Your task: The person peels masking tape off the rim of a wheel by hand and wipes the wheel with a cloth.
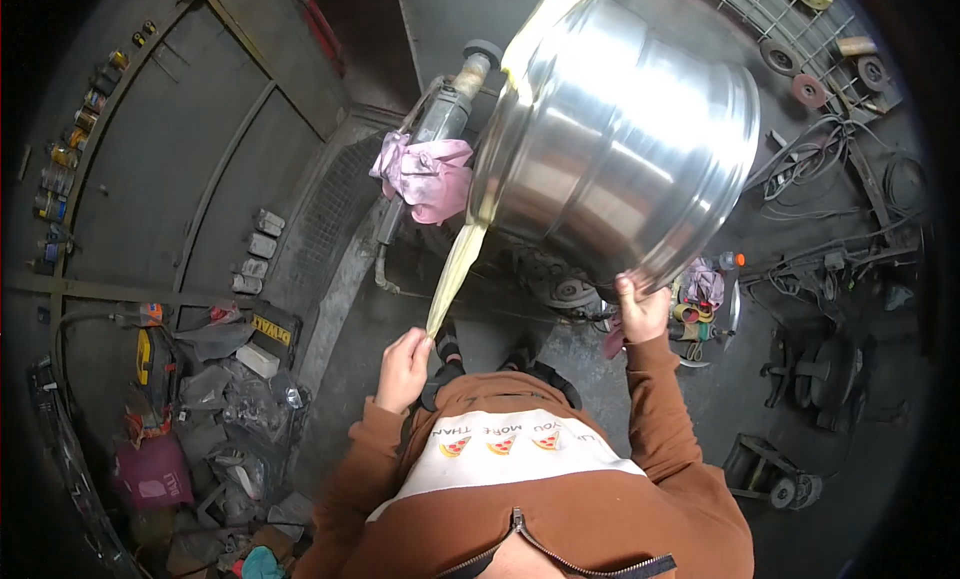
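Observation:
A large, shiny metal wheel rim (620,149) fills the upper middle of the head view, its barrel lying sideways. A long yellow cloth strip (458,269) passes around the groove near the rim's left edge. My left hand (402,369) is closed on the strip's lower end, which is stretched taut. The strip's upper end runs up past the rim to the top of the view. My right hand (642,309) grips the rim's lower right lip, thumb on the outside. Some of its fingers are hidden behind the metal.
A grey machine arm wrapped in pink cloth (428,174) stands left of the rim. Cluttered tools and bags (235,389) lie at lower left. Several cans (62,157) line the left wall. Cables (825,154) and discs (808,91) hang at right; a small motor-like device (780,479) sits at lower right.

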### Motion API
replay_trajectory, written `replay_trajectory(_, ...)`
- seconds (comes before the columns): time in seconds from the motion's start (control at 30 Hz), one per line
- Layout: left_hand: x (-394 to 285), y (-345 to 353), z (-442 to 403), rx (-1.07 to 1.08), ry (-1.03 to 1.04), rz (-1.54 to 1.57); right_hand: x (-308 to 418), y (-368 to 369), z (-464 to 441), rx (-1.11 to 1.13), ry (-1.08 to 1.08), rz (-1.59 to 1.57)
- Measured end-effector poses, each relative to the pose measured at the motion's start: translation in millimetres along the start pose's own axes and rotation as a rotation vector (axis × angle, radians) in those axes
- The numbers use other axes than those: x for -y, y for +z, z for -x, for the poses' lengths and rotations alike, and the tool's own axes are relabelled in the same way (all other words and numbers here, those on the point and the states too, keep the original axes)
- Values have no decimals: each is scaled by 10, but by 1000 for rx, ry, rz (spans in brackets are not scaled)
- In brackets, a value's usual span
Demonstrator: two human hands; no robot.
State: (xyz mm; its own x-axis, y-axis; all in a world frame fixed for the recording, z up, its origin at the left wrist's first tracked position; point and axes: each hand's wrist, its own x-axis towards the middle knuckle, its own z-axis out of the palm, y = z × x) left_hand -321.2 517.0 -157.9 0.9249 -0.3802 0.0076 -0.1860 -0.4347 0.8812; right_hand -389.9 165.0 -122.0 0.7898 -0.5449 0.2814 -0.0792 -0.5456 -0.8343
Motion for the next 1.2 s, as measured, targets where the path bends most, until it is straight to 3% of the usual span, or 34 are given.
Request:
replay_trajectory(0.2,646,-33,682,21,11,-138,546,-519,-696,-8,223,-138)
replay_trajectory(0.33,1433,-185,1592,183,-272,-292,964,-715,-1289,-38,364,-362)
replay_trajectory(0.4,1602,-247,1885,185,-309,-283,709,-924,-1616,2,277,-260)
replay_trajectory(0.47,1686,-325,2118,180,-350,-277,892,-947,-1740,36,415,-343)
replay_trajectory(0.53,1792,-398,2260,270,-614,-333,958,-912,-1754,-22,372,-358)
replay_trajectory(0.6,1912,-434,2259,249,-581,-347,1074,-822,-1688,-118,417,-458)
replay_trajectory(0.63,1949,-460,2159,215,-585,-345,1110,-813,-1631,-219,454,-558)
replay_trajectory(0.7,1976,-445,1913,182,-582,-338,751,-1010,-1287,2,355,-555)
replay_trajectory(0.73,1867,-444,1694,74,-547,-271,707,-906,-1064,-13,408,-546)
replay_trajectory(0.77,1757,-436,1464,-33,-513,-202,451,-849,-846,11,264,-391)
replay_trajectory(0.8,1569,-388,1158,-74,-409,-94,196,-791,-626,13,123,-236)
replay_trajectory(0.87,975,-271,450,-106,-186,-42,-5,-661,-101,167,328,-155)
replay_trajectory(0.93,577,-84,-189,-109,58,-153,-322,-351,252,132,292,-37)
replay_trajectory(1.0,181,189,-752,-33,218,-185,-77,-42,242,163,474,-82)
replay_trajectory(1.03,218,407,-960,-20,280,-179,-277,122,303,16,292,-21)
replay_trajectory(1.07,298,642,-1143,9,238,-128,-474,282,349,-130,109,43)
replay_trajectory(1.1,465,876,-1285,23,245,-177,-341,363,270,-236,112,-60)
replay_trajectory(1.17,613,1170,-1511,152,-23,-118,-408,315,258,-214,67,-1)
replay_trajectory(1.2,550,1261,-1554,63,-81,-127,-445,298,245,-190,24,56)
